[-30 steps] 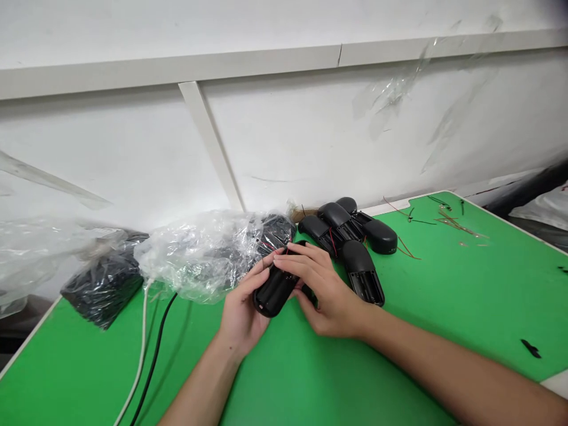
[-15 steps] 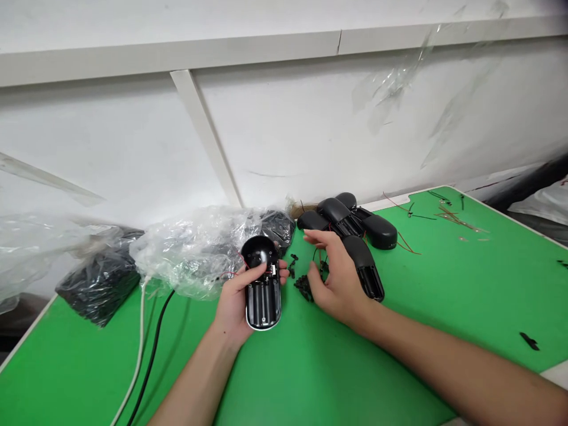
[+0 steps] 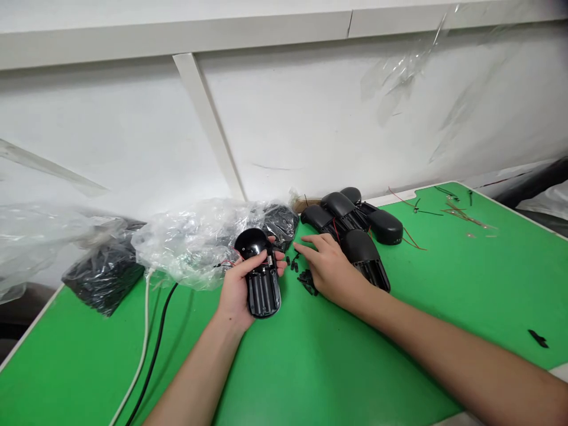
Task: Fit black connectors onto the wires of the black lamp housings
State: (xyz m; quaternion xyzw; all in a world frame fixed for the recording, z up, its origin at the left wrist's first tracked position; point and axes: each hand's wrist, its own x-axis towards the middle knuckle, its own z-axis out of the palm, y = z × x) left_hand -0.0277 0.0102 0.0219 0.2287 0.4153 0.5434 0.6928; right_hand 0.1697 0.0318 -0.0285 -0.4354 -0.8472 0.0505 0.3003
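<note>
Left hand (image 3: 233,290) gripped a black battery case (image 3: 264,293) above the table (image 3: 337,367).
Its long axis ran near-far, domed end pointing far; the open right hand (image 3: 331,269) lay beside small black parts (image 3: 306,282).

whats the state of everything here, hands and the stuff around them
left hand, closed around the black battery case
black battery case, held, open compartments facing up, red wires at one end
right hand, open, holding nothing
small black parts, loose in a heap
other black cases, piled together
clear plastic bag, crumpled
</note>
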